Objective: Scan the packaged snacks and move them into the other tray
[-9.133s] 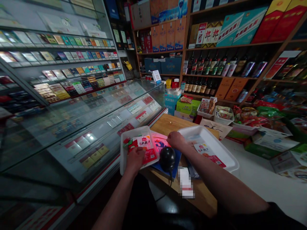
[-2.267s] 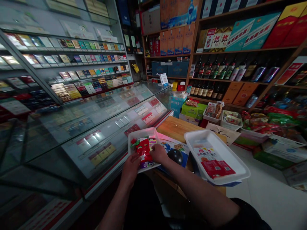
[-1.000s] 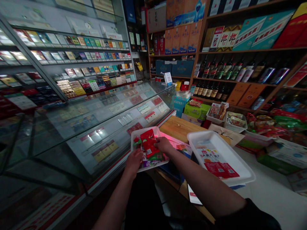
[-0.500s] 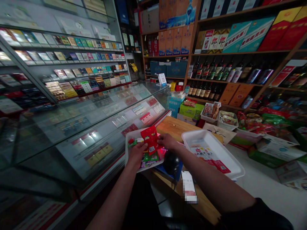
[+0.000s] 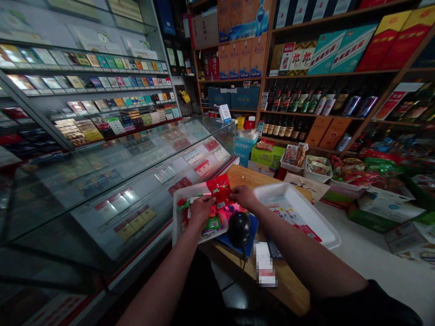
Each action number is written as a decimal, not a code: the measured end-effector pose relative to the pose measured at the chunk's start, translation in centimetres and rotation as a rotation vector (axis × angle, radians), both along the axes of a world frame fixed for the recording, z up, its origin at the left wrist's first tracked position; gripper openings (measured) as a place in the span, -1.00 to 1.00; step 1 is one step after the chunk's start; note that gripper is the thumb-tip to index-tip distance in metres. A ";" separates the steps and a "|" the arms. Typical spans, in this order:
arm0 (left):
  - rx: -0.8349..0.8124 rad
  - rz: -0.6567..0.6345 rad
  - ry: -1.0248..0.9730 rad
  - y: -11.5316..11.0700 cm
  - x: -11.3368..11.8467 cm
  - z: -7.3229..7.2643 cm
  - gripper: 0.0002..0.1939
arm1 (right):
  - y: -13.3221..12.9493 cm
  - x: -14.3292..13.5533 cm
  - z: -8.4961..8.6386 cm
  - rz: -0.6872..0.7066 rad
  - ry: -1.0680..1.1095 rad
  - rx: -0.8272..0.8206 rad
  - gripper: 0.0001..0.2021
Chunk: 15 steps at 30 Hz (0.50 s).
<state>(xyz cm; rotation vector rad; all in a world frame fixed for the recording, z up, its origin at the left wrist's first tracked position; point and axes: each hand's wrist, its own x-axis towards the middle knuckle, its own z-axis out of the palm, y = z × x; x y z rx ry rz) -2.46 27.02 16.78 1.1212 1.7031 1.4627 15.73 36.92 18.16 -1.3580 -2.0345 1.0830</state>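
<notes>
— What do the two hands hold, in the lower middle of the frame?

— Both hold one red snack packet [image 5: 220,190]. The left hand [image 5: 201,209] is closed on its lower left edge, and the right hand [image 5: 243,196] pinches its right side with the fingertips. The packet is raised a little above the left white tray [image 5: 176,222] and just over the black scanner [image 5: 239,228].

— Why do they hold it so, by the edges?

— I think it is to keep the flat face of the packet free and stretched. A pink-red light falls on the packets just under it, beside the scanner, so my judgement is that the printed side is turned toward that device.

— And the tray under it?

— It lies at the near edge of the wooden counter [image 5: 244,177], touching the glass display case [image 5: 136,172] at the left of the frame. It keeps more packets together, among them a green one [image 5: 212,223], close under the left hand.

— What is on the right?

— A second white tray [image 5: 326,226], right of centre, with few flat packets [image 5: 307,231] inside. It is well apart from the first tray, with the scanner between them, so the two groups do not mix.

— And behind?

— Shelves with bottles [image 5: 299,102] in the upper right.
</notes>
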 end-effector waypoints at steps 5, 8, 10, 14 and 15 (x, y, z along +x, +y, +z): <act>-0.023 -0.028 0.106 1.7 1.3 -0.6 -0.73 | 0.4 1.6 -0.3 -0.080 -0.007 -0.041 -0.88; -0.043 -0.044 0.165 2.5 2.0 -1.0 -0.74 | 0.7 2.4 -0.6 -0.117 -0.060 -0.029 -0.86; -0.056 -0.053 0.184 3.0 2.5 -1.3 -0.74 | 0.8 2.9 -0.8 -0.137 -0.089 -0.012 -0.85; -0.074 -0.073 0.196 3.6 3.2 -1.9 -0.75 | 1.0 3.7 -1.0 -0.162 -0.158 0.027 -0.85; -0.078 -0.073 0.194 3.7 3.4 -2.0 -0.76 | 1.0 3.9 -1.0 -0.171 -0.183 0.043 -0.86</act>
